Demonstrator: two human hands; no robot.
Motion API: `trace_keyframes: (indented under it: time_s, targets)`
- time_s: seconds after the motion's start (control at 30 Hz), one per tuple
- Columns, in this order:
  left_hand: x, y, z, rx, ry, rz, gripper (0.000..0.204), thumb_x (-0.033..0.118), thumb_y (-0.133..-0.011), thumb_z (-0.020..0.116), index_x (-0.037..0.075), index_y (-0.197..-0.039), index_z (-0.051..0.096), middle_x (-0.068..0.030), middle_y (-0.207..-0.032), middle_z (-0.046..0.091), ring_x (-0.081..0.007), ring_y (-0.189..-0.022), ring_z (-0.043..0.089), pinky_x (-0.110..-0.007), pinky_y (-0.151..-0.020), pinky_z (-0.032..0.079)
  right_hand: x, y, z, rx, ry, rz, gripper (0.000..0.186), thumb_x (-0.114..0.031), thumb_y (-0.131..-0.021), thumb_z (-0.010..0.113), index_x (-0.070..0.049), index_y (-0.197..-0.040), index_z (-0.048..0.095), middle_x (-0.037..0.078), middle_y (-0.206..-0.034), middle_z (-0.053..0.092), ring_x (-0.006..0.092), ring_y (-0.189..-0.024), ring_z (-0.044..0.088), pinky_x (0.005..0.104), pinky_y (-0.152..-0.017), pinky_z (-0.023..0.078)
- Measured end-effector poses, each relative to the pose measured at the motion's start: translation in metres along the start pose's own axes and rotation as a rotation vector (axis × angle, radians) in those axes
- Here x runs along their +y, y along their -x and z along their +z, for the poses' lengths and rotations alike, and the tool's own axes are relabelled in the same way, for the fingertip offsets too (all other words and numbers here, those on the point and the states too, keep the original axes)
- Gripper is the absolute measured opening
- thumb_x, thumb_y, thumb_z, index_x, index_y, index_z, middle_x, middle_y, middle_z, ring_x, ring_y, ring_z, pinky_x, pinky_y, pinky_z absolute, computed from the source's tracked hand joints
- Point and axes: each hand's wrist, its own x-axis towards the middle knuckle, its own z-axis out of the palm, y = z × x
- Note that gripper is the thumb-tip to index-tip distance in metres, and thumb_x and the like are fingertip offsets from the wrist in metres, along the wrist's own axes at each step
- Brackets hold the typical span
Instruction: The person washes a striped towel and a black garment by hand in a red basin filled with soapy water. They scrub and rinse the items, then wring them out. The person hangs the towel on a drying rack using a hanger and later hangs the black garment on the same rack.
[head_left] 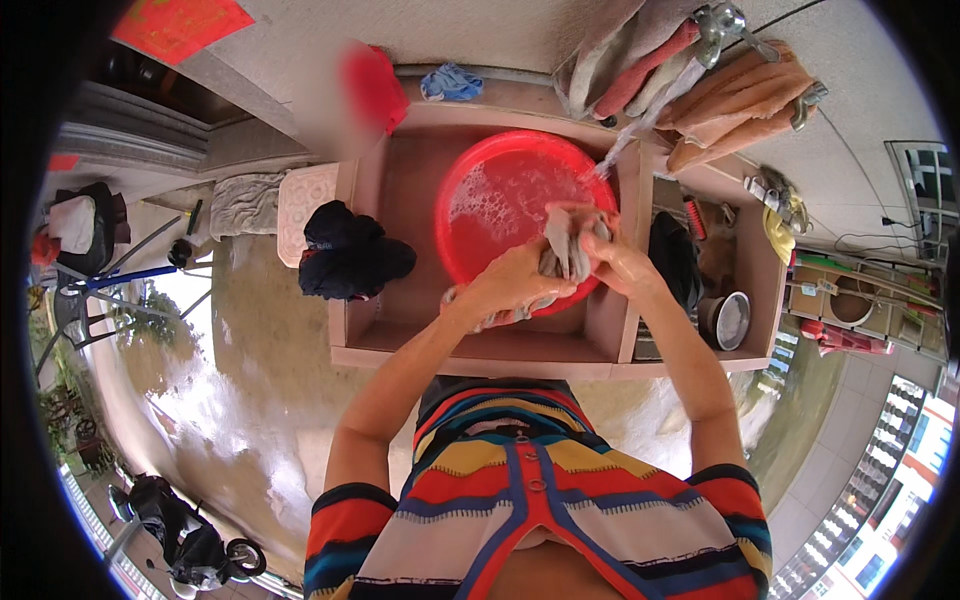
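Note:
Both my hands grip a wet light grey cloth (568,240) over a red plastic basin (460,175) with foamy water in it. My left hand (510,275) is closed on the lower left part of the cloth, and part of it hangs past the hand. My right hand (615,255) is closed around the upper right part. The basin stands in a pink-brown sink (385,165). A stream of water (640,130) runs from a metal tap (715,35) at the upper right into the basin.
Dark clothes (350,250) lie over the sink's left edge. The right compartment holds dark cloth (672,260), a brush (695,217) and a metal pot (730,320). Towels (725,100) hang at the upper right; a blue rag (450,82) lies on the back ledge. A scooter (180,530) stands at lower left.

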Motion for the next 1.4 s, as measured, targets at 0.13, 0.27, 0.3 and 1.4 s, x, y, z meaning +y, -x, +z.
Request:
trace_keyframes:
  time_s: [0.13,0.27,0.3,1.4]
  targets:
    - [0.044,0.005,-0.007,-0.350,-0.464,-0.294,0.042,0.030,-0.070,0.071,0.003,-0.101,0.059,-0.0086,-0.093,0.064,-0.0225,-0.085,0.061,-0.034,-0.073,0.047,-0.013,0.021,0.016,-0.061,0.552,0.178,0.055,-0.004,-0.064,0.078,-0.006,-0.114,0.055,0.001,-0.097,0.058,0.0109,-0.096,0.055,0.0248,-0.078,0.046]
    - [-0.003,0.009,-0.026,-0.641,0.123,-0.114,0.051,0.040,-0.072,0.069,0.005,-0.108,0.059,-0.0059,-0.094,0.065,-0.0137,-0.081,0.062,-0.034,-0.062,0.048,-0.022,0.030,0.039,-0.167,0.685,0.213,0.051,-0.002,-0.063,0.074,-0.006,-0.111,0.056,0.004,-0.099,0.060,0.0131,-0.098,0.056,0.0279,-0.079,0.047]
    - [-0.035,0.006,-0.028,-0.583,0.373,-0.145,0.053,0.045,-0.076,0.065,0.005,-0.110,0.058,-0.0070,-0.097,0.064,-0.0142,-0.083,0.061,-0.033,-0.064,0.048,-0.028,0.032,0.049,-0.301,0.876,0.039,0.051,-0.001,-0.061,0.073,-0.007,-0.109,0.057,0.005,-0.101,0.059,0.0160,-0.099,0.055,0.0300,-0.080,0.047]
    - [0.076,-0.028,-0.013,0.758,0.353,0.330,0.017,-0.006,-0.058,0.059,0.004,-0.070,0.054,-0.0031,-0.076,0.055,-0.0155,-0.065,0.054,-0.029,-0.061,0.046,0.017,-0.004,-0.012,0.293,-0.285,-0.442,0.015,-0.019,-0.086,0.059,-0.007,-0.093,0.054,0.003,-0.091,0.058,0.0150,-0.082,0.057,0.0312,-0.075,0.047]
